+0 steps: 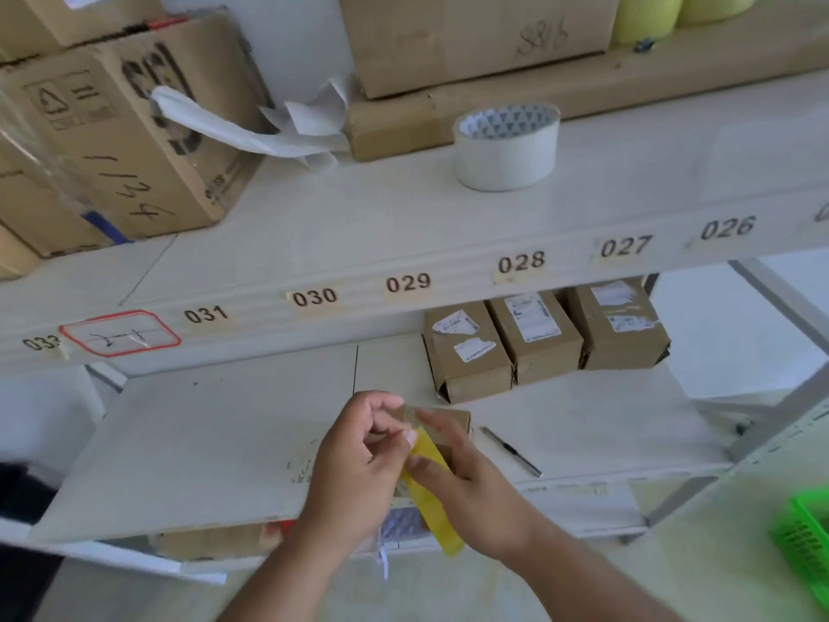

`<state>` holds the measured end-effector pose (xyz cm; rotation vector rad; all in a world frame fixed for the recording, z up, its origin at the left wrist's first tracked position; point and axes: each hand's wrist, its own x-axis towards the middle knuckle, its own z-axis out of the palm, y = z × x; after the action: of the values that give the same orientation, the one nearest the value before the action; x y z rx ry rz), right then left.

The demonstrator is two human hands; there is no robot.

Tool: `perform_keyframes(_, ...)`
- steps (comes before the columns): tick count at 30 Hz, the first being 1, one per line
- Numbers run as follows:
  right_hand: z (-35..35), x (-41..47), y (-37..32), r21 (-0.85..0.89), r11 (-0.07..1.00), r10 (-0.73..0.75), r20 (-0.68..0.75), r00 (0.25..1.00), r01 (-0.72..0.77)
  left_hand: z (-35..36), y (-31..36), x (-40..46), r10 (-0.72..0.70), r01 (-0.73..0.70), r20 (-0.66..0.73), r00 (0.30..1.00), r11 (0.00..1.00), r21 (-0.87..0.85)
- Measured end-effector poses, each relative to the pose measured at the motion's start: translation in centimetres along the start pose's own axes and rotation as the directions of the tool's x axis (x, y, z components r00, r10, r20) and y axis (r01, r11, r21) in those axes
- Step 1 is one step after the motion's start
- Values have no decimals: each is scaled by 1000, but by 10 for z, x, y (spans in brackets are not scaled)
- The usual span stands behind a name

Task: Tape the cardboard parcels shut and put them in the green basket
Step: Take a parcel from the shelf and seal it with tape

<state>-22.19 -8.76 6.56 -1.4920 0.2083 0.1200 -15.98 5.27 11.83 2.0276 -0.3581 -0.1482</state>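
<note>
Head view looks down on a white shelf unit with numbered labels along its front edge. On the lower shelf (pixel 224 442), near the front, a small cardboard parcel (pixel 448 422) lies mostly hidden behind both hands. The left hand (pixel 359 460) has its fingers curled, thumb and forefinger pinching the upper end of a yellow strip of tape (pixel 433 491). The right hand (pixel 457 469) lies over the parcel with its fingers fairly straight, pressing on the strip; whether it also pinches the strip I cannot tell. The strip's lower end hangs free below the shelf edge, so it looks not yet stuck down along its length.

Just right of the parcel a thin knife or pen-like cutter (pixel 511 451) lies on the shelf. Farther back and to the right three other small parcels (pixel 543 338) stand side by side, with labels on top; whether they are taped shut is not clear. On the upper shelf sits a white roll of tape (pixel 509 148), and yellow rolls (pixel 650 15) stand at the far right. The green basket (pixel 803 540) shows at the near right edge, well apart from the hands; what it holds cannot be seen.

By my judgement the work is at the taping step for this one parcel: the strip must be smoothed down, then the parcel carried right to the basket, and the three behind may follow.
</note>
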Motion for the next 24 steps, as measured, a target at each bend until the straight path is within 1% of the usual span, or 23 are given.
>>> perform_keyframes(2,-3,-5,3,46,999,12,47,999,-14,4,1,-4,-30,30,0,1000,999,-43)
perform_keyframes(4,-4,-10,5,116,993,24,63,998,-32,7,3,-7,-47,47,-8,999,997,-68)
perform_keyframes(7,-6,-12,6,214,975,46,55,997,-57,9,5,-9,-33,34,10,999,999,-40)
perform_keyframes(9,-6,-13,5,249,967,51,43,998,-60,9,2,-8,19,-21,24,1000,997,74)
perform_keyframes(11,-7,-13,6,265,963,49,29,998,-55,6,-3,-4,93,-100,45,995,971,219)
perform_keyframes(12,-7,-13,5,277,960,48,19,999,-51,3,-5,-2,116,-124,46,992,959,255)
perform_keyframes(13,-8,-14,4,294,954,50,14,999,-52,-1,-5,-1,125,-126,23,992,957,262)
perform_keyframes(15,-10,-14,3,316,946,63,10,998,-63,-10,-3,1,122,-103,-75,990,970,221)
perform_keyframes(16,-12,-14,3,313,947,69,9,998,-68,-14,-3,1,150,-119,-129,980,969,217)
perform_keyframes(18,-14,-13,3,309,949,73,2,997,-70,-18,0,-5,261,-200,-183,948,934,296)
perform_keyframes(19,-15,-12,2,312,948,72,0,997,-68,-16,2,-11,323,-251,-166,932,903,350)
perform_keyframes(21,-15,-12,1,312,948,61,-5,998,-57,-8,4,-22,423,-362,-55,904,829,426)
perform_keyframes(23,-16,-11,1,284,958,35,-17,999,-28,3,4,-26,467,-427,44,883,763,486)
perform_keyframes(24,-16,-11,1,259,966,20,-24,1000,-13,8,3,-24,476,-433,61,877,730,528)
